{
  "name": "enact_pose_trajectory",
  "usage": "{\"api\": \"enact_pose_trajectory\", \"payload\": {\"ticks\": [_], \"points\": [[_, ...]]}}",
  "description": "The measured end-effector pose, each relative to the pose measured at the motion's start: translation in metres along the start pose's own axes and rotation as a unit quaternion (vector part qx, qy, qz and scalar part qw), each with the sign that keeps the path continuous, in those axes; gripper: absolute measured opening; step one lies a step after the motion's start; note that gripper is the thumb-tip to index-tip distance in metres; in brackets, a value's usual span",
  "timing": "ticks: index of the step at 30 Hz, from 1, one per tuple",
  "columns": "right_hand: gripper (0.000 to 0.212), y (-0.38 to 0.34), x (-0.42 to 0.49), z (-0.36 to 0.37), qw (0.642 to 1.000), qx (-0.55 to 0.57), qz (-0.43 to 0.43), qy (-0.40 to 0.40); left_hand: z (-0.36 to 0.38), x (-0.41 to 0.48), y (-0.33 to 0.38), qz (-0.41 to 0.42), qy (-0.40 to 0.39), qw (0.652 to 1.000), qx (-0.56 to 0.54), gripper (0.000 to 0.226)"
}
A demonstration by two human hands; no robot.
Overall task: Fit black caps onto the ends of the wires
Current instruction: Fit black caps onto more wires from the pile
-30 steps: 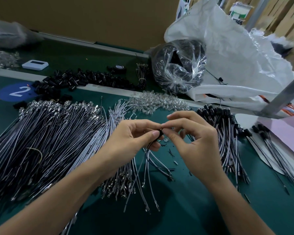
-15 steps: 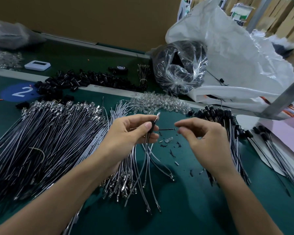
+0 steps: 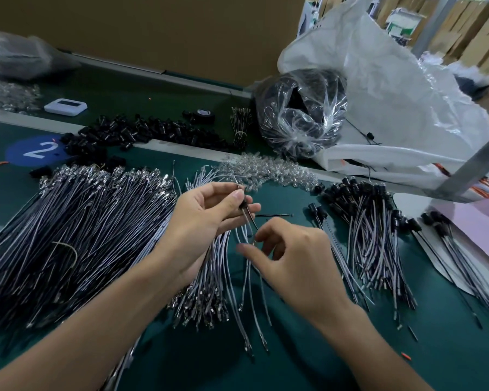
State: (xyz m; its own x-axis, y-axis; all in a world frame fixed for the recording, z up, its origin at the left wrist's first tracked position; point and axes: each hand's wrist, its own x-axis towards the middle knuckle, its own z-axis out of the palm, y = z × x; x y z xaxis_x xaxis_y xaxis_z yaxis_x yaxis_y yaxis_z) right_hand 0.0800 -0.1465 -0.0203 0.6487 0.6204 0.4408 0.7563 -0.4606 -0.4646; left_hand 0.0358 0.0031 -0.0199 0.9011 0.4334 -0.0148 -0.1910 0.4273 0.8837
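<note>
The left hand [image 3: 206, 221] is raised with its palm turned toward the right hand. Its thumb and forefinger pinch a small black plastic cap [image 3: 242, 206]. A thin grey-and-black wire [image 3: 249, 221] runs through that cap and hangs down from the pinch, and a thin end pokes up past the fingertips. The right hand [image 3: 294, 261] sits nearer the person than the left, back upward, fingers curled, thumb stretched out toward the left. Its forefinger tip is at the hanging wire, but blur hides whether it has hold of it.

Under both hands lies a small sheaf of pale grey wires with metal terminals [image 3: 218, 286]. Left of the left hand spreads a broad fan of uncapped grey-and-black wires [image 3: 74, 235]. Right of the right hand is a heap of wires already wearing black caps [image 3: 370, 230]. Beyond the left hand is a heap of clear glassy small parts [image 3: 268, 172], and farther off a drift of loose black caps [image 3: 147, 131]. One short black wire [image 3: 274, 215] lies on the dark green mat [image 3: 336, 348] just beyond the right hand. Farther beyond that hand, a clear plastic bag of black parts [image 3: 299, 108] sits beside a crumpled white plastic sack [image 3: 401, 88].

Half a second ago the right hand was level with the left and off to its side, thumb and forefinger closed. It has since dropped toward the person and in under the left hand. The left hand's pinch on the cap is unchanged.
</note>
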Motion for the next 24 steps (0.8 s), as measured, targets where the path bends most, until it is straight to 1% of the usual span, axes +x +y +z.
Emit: {"api": "enact_pose_trajectory", "payload": {"ticks": [2,4,7,11,15,19,21,24], "points": [[0.014,0.002,0.0,0.003,1.0,-0.01,0.0,0.005,0.0,0.0,0.0,-0.001,0.002,1.0,-0.001,0.013],[0.01,0.003,0.001,0.003,1.0,0.007,0.01,-0.005,0.001,-0.001,0.0,0.0,0.01,1.0,-0.002,0.012],[0.018,0.003,0.004,-0.006,0.997,0.053,0.026,-0.042,0.003,-0.003,-0.003,0.007,0.031,0.999,-0.009,0.01],[0.023,0.0,0.008,-0.018,0.994,0.064,0.023,-0.087,0.009,-0.007,-0.005,0.017,0.049,0.998,-0.032,0.015],[0.025,0.0,0.011,-0.027,0.991,0.08,0.023,-0.109,0.015,-0.01,-0.003,0.024,0.054,0.996,-0.062,0.018],[0.026,-0.002,0.011,-0.031,0.987,0.096,0.021,-0.128,0.022,-0.012,0.0,0.031,0.053,0.994,-0.087,0.029],[0.025,-0.002,0.009,-0.03,0.985,0.119,0.031,-0.12,0.024,-0.012,0.001,0.027,0.042,0.994,-0.096,0.034],[0.021,0.0,0.007,-0.028,0.983,0.161,0.063,-0.069,0.023,-0.013,0.0,0.01,0.011,0.997,-0.082,0.039]]}}
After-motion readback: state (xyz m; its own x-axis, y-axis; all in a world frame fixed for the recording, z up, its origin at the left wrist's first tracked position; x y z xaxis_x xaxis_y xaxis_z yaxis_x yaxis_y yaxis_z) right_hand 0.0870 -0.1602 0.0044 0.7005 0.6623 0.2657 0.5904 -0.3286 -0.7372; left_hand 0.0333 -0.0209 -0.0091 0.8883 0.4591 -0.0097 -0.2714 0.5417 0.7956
